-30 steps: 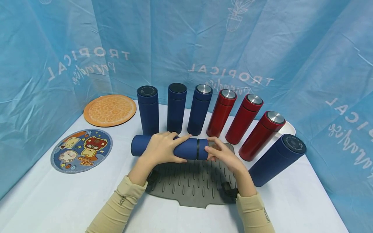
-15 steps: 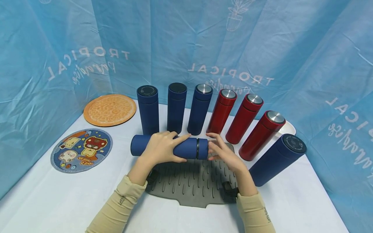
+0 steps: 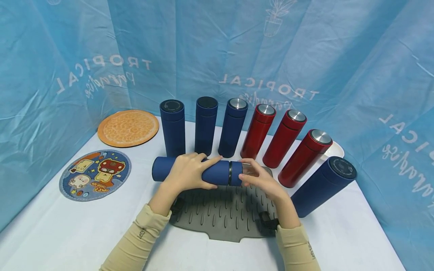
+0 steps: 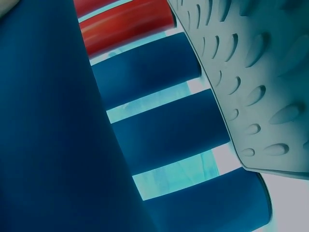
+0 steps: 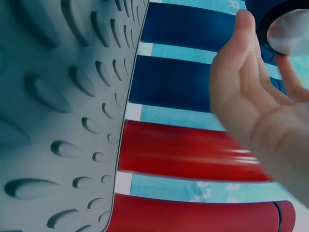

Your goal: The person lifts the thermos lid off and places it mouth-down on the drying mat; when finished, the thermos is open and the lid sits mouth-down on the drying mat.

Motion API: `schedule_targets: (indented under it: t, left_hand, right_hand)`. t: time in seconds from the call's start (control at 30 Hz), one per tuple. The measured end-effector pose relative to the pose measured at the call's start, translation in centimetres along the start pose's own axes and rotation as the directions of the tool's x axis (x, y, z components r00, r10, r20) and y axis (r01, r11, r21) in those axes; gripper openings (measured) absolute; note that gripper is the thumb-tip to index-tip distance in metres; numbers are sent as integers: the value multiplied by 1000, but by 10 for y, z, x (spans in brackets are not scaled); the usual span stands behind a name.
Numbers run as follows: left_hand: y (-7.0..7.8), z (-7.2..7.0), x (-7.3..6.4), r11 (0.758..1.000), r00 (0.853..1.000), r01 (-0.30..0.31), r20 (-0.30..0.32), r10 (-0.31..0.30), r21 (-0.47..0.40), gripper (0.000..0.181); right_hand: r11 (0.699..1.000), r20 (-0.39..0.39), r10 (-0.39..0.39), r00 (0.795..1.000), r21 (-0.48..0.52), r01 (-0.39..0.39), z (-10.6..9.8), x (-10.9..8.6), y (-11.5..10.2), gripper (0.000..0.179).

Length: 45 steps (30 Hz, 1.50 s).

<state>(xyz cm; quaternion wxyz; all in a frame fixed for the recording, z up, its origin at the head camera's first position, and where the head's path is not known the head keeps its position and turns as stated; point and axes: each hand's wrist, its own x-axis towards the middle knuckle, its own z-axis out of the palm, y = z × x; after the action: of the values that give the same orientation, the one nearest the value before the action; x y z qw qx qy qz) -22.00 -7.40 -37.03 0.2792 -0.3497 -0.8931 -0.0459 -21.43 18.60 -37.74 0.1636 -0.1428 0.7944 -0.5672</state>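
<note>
A blue thermos flask (image 3: 217, 173) is held on its side above a grey ridged mat (image 3: 223, 218). My left hand (image 3: 186, 175) grips its body, fingers over the far side and thumb along the near side. At the right end, my right hand (image 3: 262, 182) holds the flask's lid (image 3: 236, 173) between thumb and fingers. The right wrist view shows the lid's silver top (image 5: 292, 31), with the thumb and a fingertip at its rim. Only the flask's dark blue body (image 4: 53, 121) appears in the left wrist view; the left fingers are nearly all outside it.
Behind the mat stand several upright flasks, among them a blue one (image 3: 173, 130), a red one (image 3: 285, 139) and a blue one (image 3: 322, 188) at right. A white dish (image 3: 335, 149) is partly hidden. At left lie an orange round mat (image 3: 128, 128) and a cartoon mat (image 3: 95, 175).
Half a second ago my right fingers had loosened and shifted around the lid. Now the thumb presses on the lid's near side again. The left hand and the flask have stayed in place.
</note>
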Motion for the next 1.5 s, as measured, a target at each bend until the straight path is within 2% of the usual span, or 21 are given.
schedule_targets:
  t: [0.13,0.23,0.37,0.53,0.67,0.87,1.0,1.17,1.33,1.5]
  left_hand:
    - [0,-1,0,1000,1000,6,16,-6,0,82]
    - [0,-1,0,1000,1000,8,13,-8,-3,82]
    - [0,0,0,1000,1000,5,1,-5,-6,83]
    - [1,1,1,1000,1000,-2,-9,2,-17,82]
    - [1,1,1,1000,1000,-2,-9,2,-29,82]
    - [2,0,0,1000,1000,3,14,-3,-25,81]
    - [2,0,0,1000,1000,3,19,-2,-19,81]
    - [1,0,0,1000,1000,3,13,-3,-13,82]
    - [1,0,0,1000,1000,-3,1,3,-17,82]
    - [1,1,0,1000,1000,-4,-2,4,-21,82]
  right_hand:
    - [998,27,-69,997,-3,69,-2,-1,2,62]
    - [997,28,-78,997,-9,78,-2,-1,1,66]
    - [1000,15,-13,1000,25,13,0,0,-3,59]
    - [996,-38,90,995,-10,-91,2,2,-5,59]
    - [994,-44,106,993,-35,-108,2,3,-3,57]
    - [999,-14,49,999,-9,-49,0,2,1,52]
    - [1000,19,-30,999,-5,30,-2,1,3,59]
    - [995,25,-98,995,-4,98,-2,0,2,67]
    - [998,29,-65,997,12,64,0,2,1,66]
    - [999,31,28,999,16,-28,3,3,1,56]
